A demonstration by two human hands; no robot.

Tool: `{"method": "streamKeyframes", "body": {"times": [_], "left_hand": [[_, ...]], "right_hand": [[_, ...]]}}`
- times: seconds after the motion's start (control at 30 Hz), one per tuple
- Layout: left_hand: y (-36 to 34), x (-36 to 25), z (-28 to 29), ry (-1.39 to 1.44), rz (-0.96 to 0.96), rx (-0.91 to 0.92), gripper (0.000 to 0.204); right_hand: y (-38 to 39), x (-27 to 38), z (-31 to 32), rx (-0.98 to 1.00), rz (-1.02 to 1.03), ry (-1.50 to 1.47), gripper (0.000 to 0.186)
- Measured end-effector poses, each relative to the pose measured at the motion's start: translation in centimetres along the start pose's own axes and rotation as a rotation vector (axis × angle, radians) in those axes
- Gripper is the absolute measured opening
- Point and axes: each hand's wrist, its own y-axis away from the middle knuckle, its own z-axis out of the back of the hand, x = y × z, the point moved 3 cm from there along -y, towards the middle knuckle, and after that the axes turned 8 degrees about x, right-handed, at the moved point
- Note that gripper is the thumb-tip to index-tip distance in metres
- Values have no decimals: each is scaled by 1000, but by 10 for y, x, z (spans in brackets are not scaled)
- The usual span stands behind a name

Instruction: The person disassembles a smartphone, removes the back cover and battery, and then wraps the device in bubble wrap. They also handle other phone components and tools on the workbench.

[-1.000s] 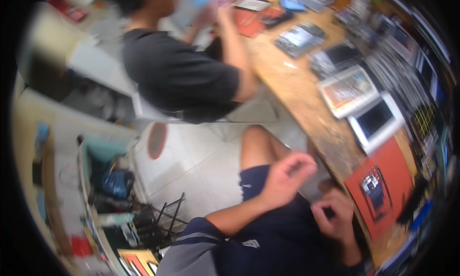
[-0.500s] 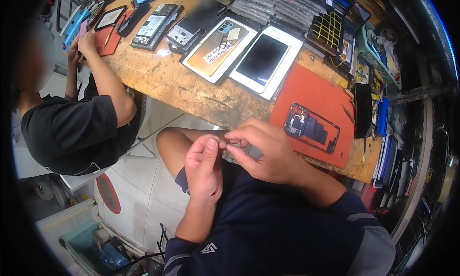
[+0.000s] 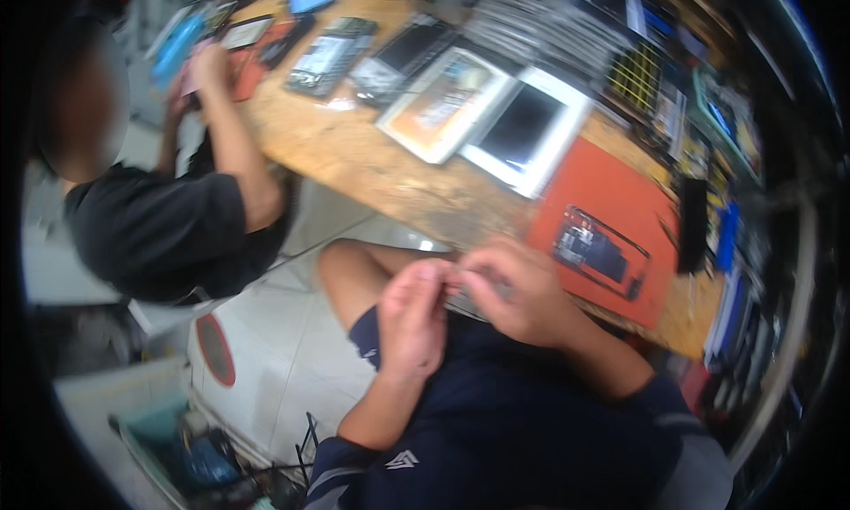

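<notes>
My left hand [image 3: 413,313] and my right hand [image 3: 518,289] meet above my lap, just off the table's front edge. Both are closed in a pinch, fingertips against fingertips. Whatever they pinch is too small and blurred to name. Nearest to my right hand, on an orange-red mat [image 3: 611,191], lies a dark phone frame [image 3: 602,251] with its inner parts showing. Beyond it on the wooden table [image 3: 381,187] rest a white phone [image 3: 524,129] with a black screen and a gold-backed phone [image 3: 447,103] in a white tray.
Opened phones [image 3: 332,57] line the table's far side, near stacked clear-wrapped packets [image 3: 522,27]. A green basket [image 3: 728,129] stands at the right. On the left a co-worker in a black shirt [image 3: 155,231] holds something pinkish. A bin [image 3: 150,448] sits at lower left.
The whole view has shifted, so the table, mat and co-worker appear further right, and the picture is blurred. My hands stay pinched together in much the same pose.
</notes>
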Motion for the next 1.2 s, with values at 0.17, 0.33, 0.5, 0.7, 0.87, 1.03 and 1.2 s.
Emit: {"method": "streamKeyframes", "body": {"times": [0.17,0.33,0.5,0.7,0.87,1.03,1.2], "left_hand": [[-5,13,-8,-205,-4,105,17],[-10,14,-7,-171,-76,213,18],[0,16,-12,-132,-106,221,18],[-1,16,-13,-190,-70,262,18],[-2,17,-13,-222,-69,266,19],[-2,20,-11,-221,-54,257,20],[-6,21,-10,-215,-69,280,20]], "right_hand": [[5,-2,1,-100,-34,8,9],[4,2,-5,-122,53,89,8],[9,6,-3,-100,92,132,11],[14,5,-3,-128,86,92,12],[14,3,0,-135,136,118,12],[15,-1,-1,-122,128,129,13],[15,-3,-1,-108,109,122,13]]}}
